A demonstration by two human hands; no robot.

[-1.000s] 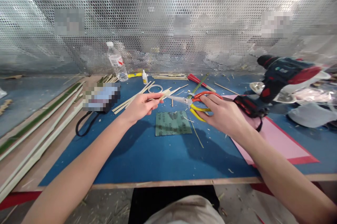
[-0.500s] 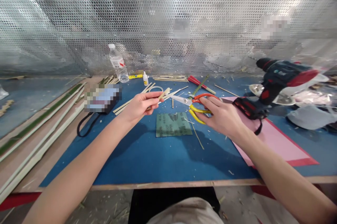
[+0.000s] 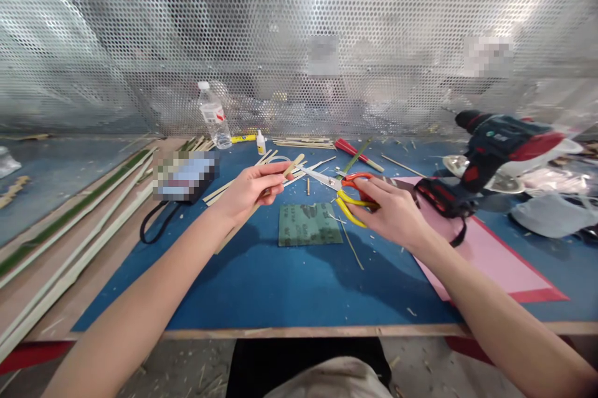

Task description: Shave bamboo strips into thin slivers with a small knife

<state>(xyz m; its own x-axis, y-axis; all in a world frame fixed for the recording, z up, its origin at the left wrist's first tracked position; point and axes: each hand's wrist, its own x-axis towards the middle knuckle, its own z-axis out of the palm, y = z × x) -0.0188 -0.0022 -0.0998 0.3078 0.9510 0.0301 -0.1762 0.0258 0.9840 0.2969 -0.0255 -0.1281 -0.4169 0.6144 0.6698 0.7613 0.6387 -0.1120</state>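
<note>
Scissors (image 3: 339,189) beside a bamboo strip (image 3: 290,167)

The left hand (image 3: 250,189) has its grip clamped on the bamboo strip, pinched between thumb and fingers, with the pale end poking out toward the far right. The right hand (image 3: 395,214) has its grip clamped around the scissors' orange and yellow handles. The blades reach left and look closed (the tips are small from up here), ending just beside the strip's end. Both hands are raised above the middle of a blue mat (image 3: 327,286) on a wooden counter (image 3: 280,331).

Just below the blades lies a green sheet of sandpaper (image 3: 308,225), with bamboo slivers scattered near it. More thin bamboo sticks (image 3: 228,187) lie on the mat under the left hand. Toward the far left stand a plastic water bottle (image 3: 213,116) and a small glue bottle (image 3: 260,144). A black pouch (image 3: 184,177) sits left of the left hand, blurred out (no telling what's on it). Long green-edged bamboo strips (image 3: 70,242) lie along the left side. On the right, a cordless drill (image 3: 495,142) sits beyond a pink sheet (image 3: 490,261).
</note>
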